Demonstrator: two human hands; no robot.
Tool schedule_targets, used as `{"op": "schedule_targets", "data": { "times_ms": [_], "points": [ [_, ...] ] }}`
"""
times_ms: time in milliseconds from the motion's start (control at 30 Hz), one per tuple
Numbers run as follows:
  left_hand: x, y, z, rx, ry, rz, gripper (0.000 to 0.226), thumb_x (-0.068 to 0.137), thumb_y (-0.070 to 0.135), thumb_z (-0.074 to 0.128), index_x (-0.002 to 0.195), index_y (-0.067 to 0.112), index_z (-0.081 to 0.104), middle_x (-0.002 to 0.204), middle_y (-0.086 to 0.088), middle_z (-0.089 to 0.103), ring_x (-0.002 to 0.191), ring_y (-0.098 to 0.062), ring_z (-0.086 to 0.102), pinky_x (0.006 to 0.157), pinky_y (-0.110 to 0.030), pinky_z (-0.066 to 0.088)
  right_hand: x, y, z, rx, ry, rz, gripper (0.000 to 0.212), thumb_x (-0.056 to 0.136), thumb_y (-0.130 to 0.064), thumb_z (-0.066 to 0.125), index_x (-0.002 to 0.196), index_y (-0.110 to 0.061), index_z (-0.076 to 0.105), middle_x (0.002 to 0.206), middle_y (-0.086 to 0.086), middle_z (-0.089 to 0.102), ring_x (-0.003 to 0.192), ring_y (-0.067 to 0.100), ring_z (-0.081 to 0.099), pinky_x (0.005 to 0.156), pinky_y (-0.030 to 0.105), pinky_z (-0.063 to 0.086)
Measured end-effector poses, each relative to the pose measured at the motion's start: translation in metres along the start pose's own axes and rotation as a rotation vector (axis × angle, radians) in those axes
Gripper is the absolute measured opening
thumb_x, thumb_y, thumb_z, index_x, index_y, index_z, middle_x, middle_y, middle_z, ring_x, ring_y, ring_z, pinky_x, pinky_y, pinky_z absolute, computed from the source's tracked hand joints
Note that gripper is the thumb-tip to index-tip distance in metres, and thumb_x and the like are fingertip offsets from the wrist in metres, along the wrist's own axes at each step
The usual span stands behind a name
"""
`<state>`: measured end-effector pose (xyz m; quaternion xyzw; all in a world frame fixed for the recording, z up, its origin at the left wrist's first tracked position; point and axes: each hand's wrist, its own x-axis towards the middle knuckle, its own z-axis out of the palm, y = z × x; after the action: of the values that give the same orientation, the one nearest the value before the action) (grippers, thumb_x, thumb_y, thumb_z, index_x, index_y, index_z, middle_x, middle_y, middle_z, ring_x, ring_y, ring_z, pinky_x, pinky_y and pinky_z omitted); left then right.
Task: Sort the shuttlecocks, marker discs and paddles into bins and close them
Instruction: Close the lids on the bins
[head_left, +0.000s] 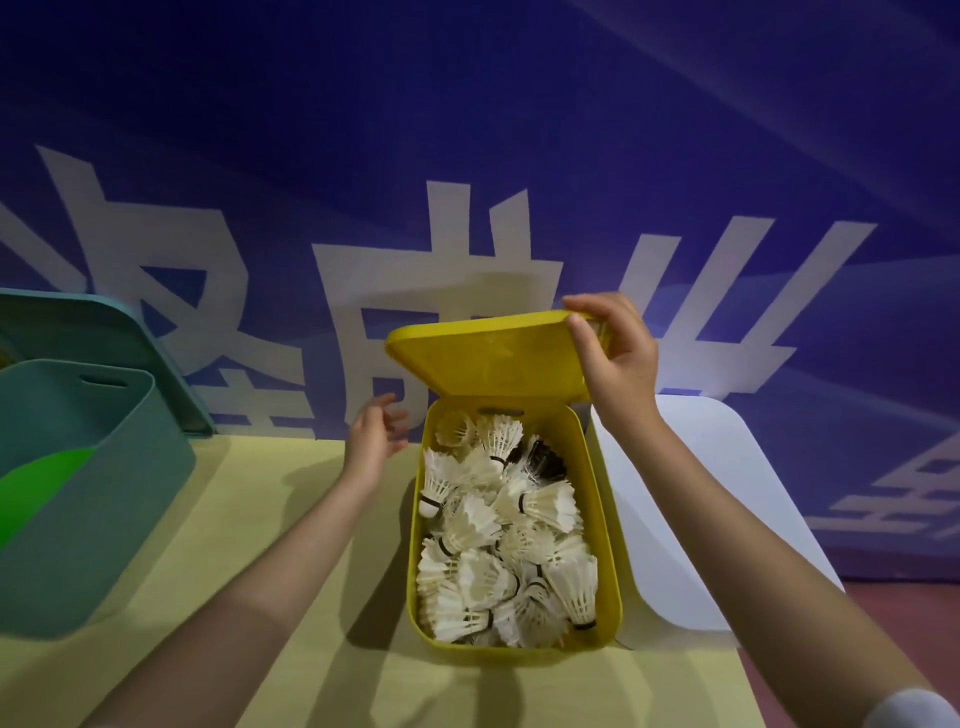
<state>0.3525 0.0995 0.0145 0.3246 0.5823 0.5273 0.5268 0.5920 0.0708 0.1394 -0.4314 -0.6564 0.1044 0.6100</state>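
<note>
— So where's the risk right now?

— Mostly with the yellow lid (488, 358). My right hand (618, 358) pinches its far right corner, thumb on the near face and fingers curled over the top edge, and the lid stands tilted up above the far end of the yellow bin (605, 525). One corner is a poor hold; if it twists as I lower it, I reckon it lands crooked and won't seat.

— And your other hand?

— My left hand (374, 441) holds nothing, fingers loosely spread, hovering just beside the bin's far left corner. It ought to take the lid's left side.

— What about the load?

— The shuttlecocks (506, 535) are heaped close to the rim. Any feathers standing proud could get crushed or keep the lid from shutting.

— Anything else?

— The teal bin (104, 499) on my left sits open with something green (47, 488) inside, its teal lid (130, 343) propped behind it. The white bin (691, 519) touches the yellow one on the right; a hard push could shove it.
</note>
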Motion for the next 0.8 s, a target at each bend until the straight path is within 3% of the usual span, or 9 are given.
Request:
{"op": "schedule_targets", "data": {
  "times_ms": [67,133,233,300,367,500,567,667,800],
  "points": [
    [-0.007,0.026,0.005,-0.153,-0.029,-0.063,0.042,0.103,0.033,0.030,0.132,0.008,0.049,0.106,-0.015,0.062,0.080,-0.019,0.059,0.070,-0.032,0.049,-0.007,-0.013,-0.012,0.059,0.011,-0.008,0.017,0.092,-0.021,0.056,0.103,-0.013,0.066,0.097,-0.003,0.061,0.094,0.018,0.057,0.081,0.025,0.046],
    [-0.016,0.045,0.005,-0.235,-0.145,-0.166,0.053,0.101,0.047,0.031,0.141,0.013,0.040,0.103,-0.012,0.060,0.084,-0.023,0.061,0.073,-0.035,0.050,-0.029,-0.019,-0.018,0.099,0.001,0.016,0.016,0.090,-0.019,0.055,0.099,-0.010,0.066,0.093,-0.001,0.061,0.089,0.016,0.057,0.078,0.025,0.045],
    [-0.036,0.053,0.001,0.091,-0.245,-0.216,0.064,0.094,0.050,0.049,0.148,0.021,0.029,0.140,-0.010,0.047,0.119,-0.030,0.053,0.078,-0.034,0.048,-0.084,-0.013,-0.020,0.071,-0.092,0.049,0.014,0.088,-0.018,0.056,0.087,-0.008,0.067,0.084,-0.001,0.059,0.083,0.017,0.056,0.074,0.028,0.044],
    [-0.048,0.044,-0.001,0.335,-0.215,-0.135,0.067,0.093,0.034,0.059,0.150,0.021,0.026,0.149,-0.007,0.037,0.126,-0.030,0.046,0.075,-0.032,0.045,-0.121,-0.006,-0.026,0.076,-0.115,0.125,0.018,0.088,-0.020,0.058,0.080,-0.007,0.067,0.081,-0.003,0.059,0.082,0.018,0.056,0.074,0.030,0.044],
    [-0.057,0.028,0.000,0.406,-0.201,-0.050,0.065,0.093,0.021,0.060,0.149,0.022,0.028,0.148,-0.004,0.038,0.126,-0.031,0.045,0.084,-0.037,0.044,-0.153,0.002,-0.034,0.110,-0.102,0.249,0.018,0.087,-0.025,0.059,0.081,-0.011,0.068,0.085,-0.003,0.060,0.090,0.019,0.057,0.080,0.031,0.045],
    [-0.083,-0.016,0.003,0.660,-0.212,0.082,0.059,0.095,0.014,0.054,0.148,0.022,0.030,0.148,-0.005,0.039,0.131,-0.028,0.041,0.105,-0.044,0.039,-0.204,0.018,-0.040,0.007,-0.148,0.576,0.024,0.086,-0.042,0.057,0.107,-0.030,0.061,0.127,-0.003,0.052,0.130,0.015,0.040,0.108,0.031,0.032],
    [-0.097,-0.033,0.004,0.650,-0.180,0.119,0.056,0.098,0.013,0.049,0.149,0.021,0.028,0.151,-0.005,0.035,0.136,-0.027,0.036,0.108,-0.041,0.034,-0.218,0.025,-0.042,-0.099,-0.226,0.730,0.033,0.093,-0.035,0.057,0.125,-0.032,0.050,0.143,0.000,0.039,0.136,0.014,0.031,0.112,0.029,0.026],
    [-0.111,-0.046,0.007,0.639,-0.154,0.159,0.052,0.100,0.013,0.044,0.149,0.021,0.028,0.153,-0.004,0.033,0.137,-0.024,0.034,0.108,-0.035,0.033,-0.228,0.029,-0.046,-0.179,-0.287,0.760,0.044,0.096,-0.021,0.054,0.138,-0.025,0.043,0.150,0.004,0.033,0.140,0.019,0.028,0.112,0.029,0.025],
    [-0.120,-0.048,0.000,0.599,-0.134,0.148,0.050,0.101,0.011,0.041,0.148,0.023,0.031,0.151,-0.003,0.035,0.137,-0.024,0.035,0.107,-0.033,0.033,-0.241,0.018,-0.052,-0.181,-0.315,0.732,0.041,0.097,-0.017,0.052,0.137,-0.026,0.045,0.150,0.006,0.034,0.142,0.020,0.026,0.112,0.030,0.025]
  ]
}}
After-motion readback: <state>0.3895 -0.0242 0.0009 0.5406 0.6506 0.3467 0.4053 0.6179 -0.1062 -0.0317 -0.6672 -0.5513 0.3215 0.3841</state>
